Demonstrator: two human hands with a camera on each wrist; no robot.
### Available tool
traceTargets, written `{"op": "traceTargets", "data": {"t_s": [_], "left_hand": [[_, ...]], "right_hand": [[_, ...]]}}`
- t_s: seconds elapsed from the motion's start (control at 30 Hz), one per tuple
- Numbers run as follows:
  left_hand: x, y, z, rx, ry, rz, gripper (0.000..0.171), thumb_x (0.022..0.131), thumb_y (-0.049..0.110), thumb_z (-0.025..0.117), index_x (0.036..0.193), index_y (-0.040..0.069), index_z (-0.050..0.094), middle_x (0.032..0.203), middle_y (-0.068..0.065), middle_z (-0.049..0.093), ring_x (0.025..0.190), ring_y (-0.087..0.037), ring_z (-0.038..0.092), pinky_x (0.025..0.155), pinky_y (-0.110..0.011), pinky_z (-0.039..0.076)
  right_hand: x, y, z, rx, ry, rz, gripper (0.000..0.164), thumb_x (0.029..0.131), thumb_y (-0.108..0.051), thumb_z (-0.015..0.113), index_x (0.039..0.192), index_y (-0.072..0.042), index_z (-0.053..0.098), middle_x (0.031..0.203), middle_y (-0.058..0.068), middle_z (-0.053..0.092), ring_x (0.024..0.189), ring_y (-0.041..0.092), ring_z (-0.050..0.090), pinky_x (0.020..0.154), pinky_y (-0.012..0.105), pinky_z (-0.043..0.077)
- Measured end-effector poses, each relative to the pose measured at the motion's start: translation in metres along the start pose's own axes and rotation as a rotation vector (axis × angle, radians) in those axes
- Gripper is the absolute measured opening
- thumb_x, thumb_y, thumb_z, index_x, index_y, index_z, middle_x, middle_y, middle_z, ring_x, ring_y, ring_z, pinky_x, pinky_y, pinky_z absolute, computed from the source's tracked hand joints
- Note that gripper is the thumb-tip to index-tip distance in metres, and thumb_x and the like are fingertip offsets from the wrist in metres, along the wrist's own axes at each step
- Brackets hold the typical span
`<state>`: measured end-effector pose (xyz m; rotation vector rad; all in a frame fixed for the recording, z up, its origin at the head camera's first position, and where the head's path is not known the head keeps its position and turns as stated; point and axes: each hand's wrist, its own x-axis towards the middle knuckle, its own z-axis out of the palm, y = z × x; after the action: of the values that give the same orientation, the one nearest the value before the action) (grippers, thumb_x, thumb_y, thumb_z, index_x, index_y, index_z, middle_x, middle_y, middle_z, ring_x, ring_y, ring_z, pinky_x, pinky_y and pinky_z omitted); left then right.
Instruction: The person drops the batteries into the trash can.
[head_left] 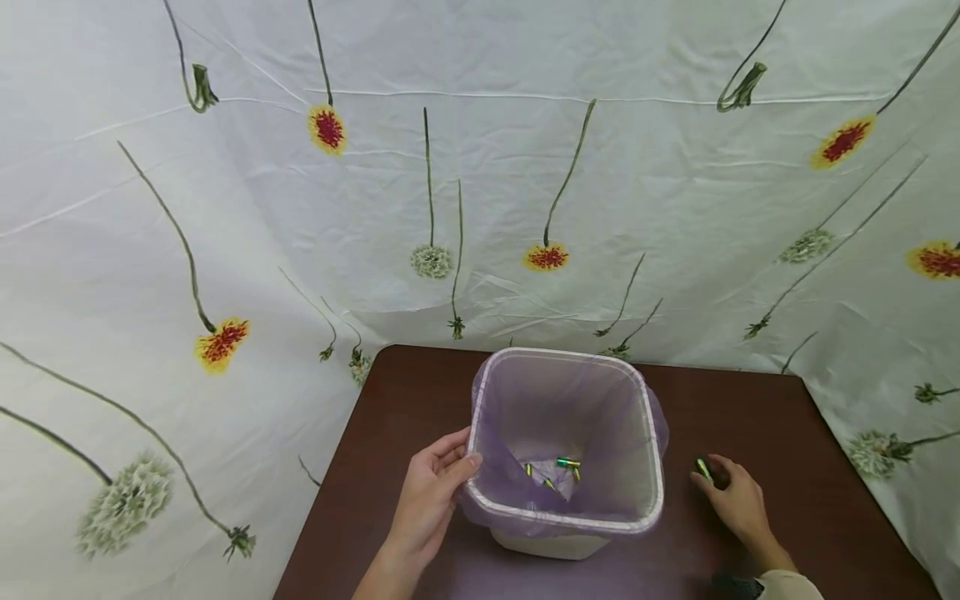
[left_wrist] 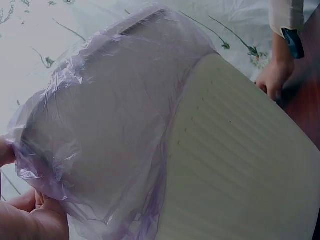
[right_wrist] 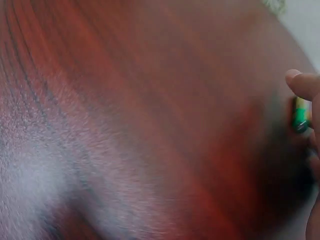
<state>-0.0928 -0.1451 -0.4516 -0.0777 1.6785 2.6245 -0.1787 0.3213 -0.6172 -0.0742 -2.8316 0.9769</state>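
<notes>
A pale waste bin [head_left: 573, 524] stands upright, lined with a thin purple plastic bag [left_wrist: 120, 100] folded over its rim. My left hand [head_left: 431, 483] grips the bin's left rim through the bag, thumb on top and fingers outside. Several small green and gold batteries [head_left: 568, 462] lie on the liner at the bottom. To the right of the bin, my right hand [head_left: 738, 500] pinches one more green and gold battery [head_left: 703, 469] between thumb and fingers, low over the table. The right wrist view shows that battery [right_wrist: 301, 116] at its right edge, partly covered by the fingers.
The dark reddish-brown table [head_left: 405, 400] has rounded far corners. White cloth with printed flowers [head_left: 495, 167] hangs behind it and along both sides. A dark band [left_wrist: 293, 43] circles the right wrist beneath a light sleeve.
</notes>
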Motion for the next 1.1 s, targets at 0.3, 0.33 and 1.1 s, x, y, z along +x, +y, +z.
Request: {"op": "traceTargets", "data": {"t_s": [0.3,0.33,1.1], "left_hand": [[0.001,0.002,0.000,0.055,0.008,0.004,0.045,0.091,-0.007,0.068,0.134,-0.017,0.056,0.103,-0.015,0.068,0.085,-0.014,0.065,0.071,-0.022,0.056],[0.001,0.002,0.000,0.061,0.009,0.004,0.045,0.091,-0.007,0.068,0.133,-0.017,0.057,0.102,-0.014,0.068,0.084,-0.014,0.064,0.071,-0.021,0.055],[0.001,0.006,0.003,0.071,0.034,-0.011,0.047,0.089,-0.006,0.069,0.132,-0.017,0.057,0.100,-0.012,0.065,0.084,-0.014,0.061,0.069,-0.020,0.052]], "right_hand": [[-0.001,0.007,0.014,-0.029,0.101,-0.049,0.031,0.090,-0.006,0.076,0.114,0.013,0.067,0.102,0.029,0.064,0.093,0.046,0.064,0.083,0.063,0.044],[-0.001,0.007,0.013,-0.028,0.102,-0.053,0.028,0.092,-0.004,0.074,0.113,0.013,0.068,0.102,0.029,0.064,0.092,0.047,0.065,0.083,0.063,0.044],[0.004,0.004,-0.011,-0.023,0.088,-0.166,0.019,0.092,0.003,0.071,0.110,0.008,0.074,0.104,0.027,0.065,0.093,0.047,0.063,0.077,0.063,0.047]]}}
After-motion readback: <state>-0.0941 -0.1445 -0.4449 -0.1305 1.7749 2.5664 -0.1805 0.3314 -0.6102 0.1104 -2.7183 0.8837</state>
